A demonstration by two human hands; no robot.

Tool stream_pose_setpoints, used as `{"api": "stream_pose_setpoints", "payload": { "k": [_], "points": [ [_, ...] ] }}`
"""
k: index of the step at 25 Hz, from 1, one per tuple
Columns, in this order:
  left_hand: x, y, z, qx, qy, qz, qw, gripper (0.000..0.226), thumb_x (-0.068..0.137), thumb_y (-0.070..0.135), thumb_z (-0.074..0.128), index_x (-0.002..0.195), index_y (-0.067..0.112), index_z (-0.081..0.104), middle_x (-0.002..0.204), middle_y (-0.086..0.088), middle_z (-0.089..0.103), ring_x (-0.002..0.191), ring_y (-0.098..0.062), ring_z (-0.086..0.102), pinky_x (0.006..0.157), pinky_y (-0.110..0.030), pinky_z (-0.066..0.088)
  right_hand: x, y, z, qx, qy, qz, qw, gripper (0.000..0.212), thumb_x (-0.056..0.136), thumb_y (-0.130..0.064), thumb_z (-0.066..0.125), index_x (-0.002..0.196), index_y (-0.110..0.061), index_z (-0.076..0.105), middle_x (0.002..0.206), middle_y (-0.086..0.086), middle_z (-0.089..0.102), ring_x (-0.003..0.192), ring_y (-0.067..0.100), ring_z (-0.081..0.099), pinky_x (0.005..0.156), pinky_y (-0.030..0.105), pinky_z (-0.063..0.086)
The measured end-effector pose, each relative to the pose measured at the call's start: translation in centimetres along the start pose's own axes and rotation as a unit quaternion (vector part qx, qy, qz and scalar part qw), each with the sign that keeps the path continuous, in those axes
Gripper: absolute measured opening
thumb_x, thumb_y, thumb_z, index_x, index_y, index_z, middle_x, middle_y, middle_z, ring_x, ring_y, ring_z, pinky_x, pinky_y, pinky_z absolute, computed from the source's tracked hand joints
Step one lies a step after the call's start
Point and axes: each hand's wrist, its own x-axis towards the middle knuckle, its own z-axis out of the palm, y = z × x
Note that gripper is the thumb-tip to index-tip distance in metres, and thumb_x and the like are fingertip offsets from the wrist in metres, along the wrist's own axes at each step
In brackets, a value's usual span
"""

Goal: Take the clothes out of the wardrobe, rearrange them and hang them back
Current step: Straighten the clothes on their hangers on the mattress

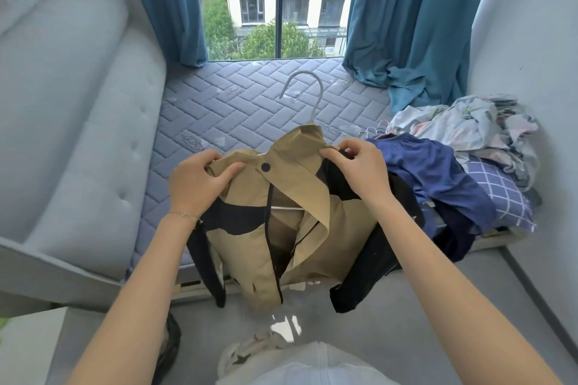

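Flanking the mattress (237, 103) on its left, a padded grey headboard (78, 103) runs along that side. At the mattress's near edge your left hand (200, 184) has its grip clenched on the tan shoulder of the jacket (281, 244), thumb and fingers pinching the cloth; a thin bracelet (183, 214) sits on that wrist.

The jacket, tan with black panels and black sleeves, is held up over the near edge of the mattress. Its long axis runs from collar to hem: the collar points away from you toward the far side of the mattress, and the hem drops past the near edge toward the floor. The front is open, and the hanger's white bar shows crosswise inside it. The hanger (308, 94) has its hook rising out of the collar above the mattress, pointing up and away from you, the open end curling to the left.

Your right hand (359, 172) has its grip pinching the cloth where the collar meets the other shoulder, fingers curled over the edge.

On the mattress's right part, just beside that hand, lies a crumpled navy garment (438, 172). Beyond it, a heap of pale patterned clothes (463, 128) sits against the wall at the mattress's right edge, with a blue checked cloth (500, 194) below the heap.
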Motion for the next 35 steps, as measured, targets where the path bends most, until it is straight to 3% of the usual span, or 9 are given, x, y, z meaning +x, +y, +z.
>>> {"api": "stream_pose_setpoints", "payload": {
  "k": [4,8,13,17,20,24,27,31,35],
  "points": [
    [2.4,2.0,4.0,-0.008,-0.002,-0.007,1.000,0.044,0.077,0.069,0.059,0.057,0.033,0.042,0.052,0.010,0.042,0.058,-0.001,0.046,0.050,-0.025,0.030,4.1,1.8,-1.9,-0.016,0.020,-0.002,1.000,0.031,0.076,-0.047,0.075,0.059,-0.028,0.056,0.055,-0.012,0.052,0.059,0.006,0.049,0.059,0.030,0.037],
    [6.5,1.6,8.1,-0.013,0.002,-0.019,1.000,0.045,0.078,0.068,0.059,0.065,0.025,0.053,0.057,0.008,0.050,0.058,-0.008,0.047,0.054,-0.032,0.039,9.2,3.4,-2.1,-0.032,0.036,-0.016,0.999,0.032,0.076,-0.049,0.074,0.058,-0.032,0.053,0.056,-0.013,0.052,0.060,0.004,0.050,0.056,0.026,0.034],
    [11.9,0.1,13.9,-0.002,-0.026,-0.052,0.998,0.039,0.082,0.063,0.061,0.072,0.025,0.058,0.066,0.008,0.057,0.066,-0.012,0.053,0.057,-0.033,0.044,16.5,6.8,-0.6,-0.027,0.002,0.004,1.000,0.026,0.078,-0.044,0.074,0.067,-0.023,0.063,0.061,-0.009,0.058,0.063,0.008,0.052,0.063,0.035,0.042],
    [16.4,-0.4,18.1,0.006,-0.056,-0.068,0.996,0.035,0.085,0.060,0.059,0.069,0.029,0.054,0.064,0.011,0.052,0.064,-0.004,0.048,0.052,-0.024,0.033,22.3,9.7,0.5,-0.035,-0.009,0.021,0.999,0.024,0.079,-0.046,0.072,0.068,-0.026,0.064,0.063,-0.010,0.059,0.067,0.010,0.054,0.065,0.036,0.044],
    [18.5,-1.3,21.3,0.024,-0.075,-0.096,0.992,0.036,0.086,0.058,0.058,0.071,0.026,0.056,0.065,0.008,0.053,0.065,-0.006,0.048,0.051,-0.025,0.034,26.5,12.4,1.8,-0.040,-0.044,0.041,0.997,0.026,0.080,-0.046,0.071,0.066,-0.027,0.061,0.064,-0.009,0.059,0.070,0.015,0.056,0.066,0.037,0.043],
    [18.6,-3.6,26.6,0.055,-0.117,-0.151,0.980,0.028,0.089,0.054,0.057,0.083,0.027,0.060,0.079,0.009,0.060,0.076,-0.015,0.055,0.061,-0.033,0.043,29.6,18.3,4.4,-0.043,-0.098,0.093,0.990,0.030,0.079,-0.039,0.074,0.061,-0.029,0.053,0.062,-0.010,0.054,0.070,0.017,0.052,0.069,0.036,0.041],
    [19.2,-5.2,30.7,0.099,-0.117,-0.174,0.973,0.029,0.090,0.050,0.057,0.092,0.023,0.064,0.084,0.003,0.063,0.080,-0.021,0.058,0.068,-0.038,0.047,31.8,22.5,6.4,-0.038,-0.134,0.118,0.983,0.023,0.082,-0.035,0.073,0.067,-0.027,0.057,0.069,-0.009,0.059,0.075,0.018,0.055,0.074,0.039,0.045],
    [23.6,-8.4,35.1,0.143,-0.105,-0.190,0.966,0.032,0.092,0.046,0.057,0.099,0.016,0.066,0.091,-0.005,0.066,0.090,-0.030,0.058,0.079,-0.043,0.045,37.5,24.9,9.8,-0.045,-0.146,0.108,0.982,0.025,0.084,-0.037,0.069,0.066,-0.030,0.053,0.071,-0.010,0.060,0.076,0.020,0.056,0.072,0.035,0.042],
    [30.0,-12.5,37.6,0.155,-0.094,-0.182,0.967,0.034,0.093,0.049,0.054,0.097,0.017,0.064,0.090,-0.006,0.065,0.090,-0.031,0.056,0.080,-0.043,0.043,44.4,25.6,13.8,-0.051,-0.135,0.090,0.985,0.022,0.085,-0.041,0.067,0.071,-0.028,0.056,0.077,-0.007,0.064,0.083,0.021,0.060,0.077,0.038,0.044]
  ]
}}
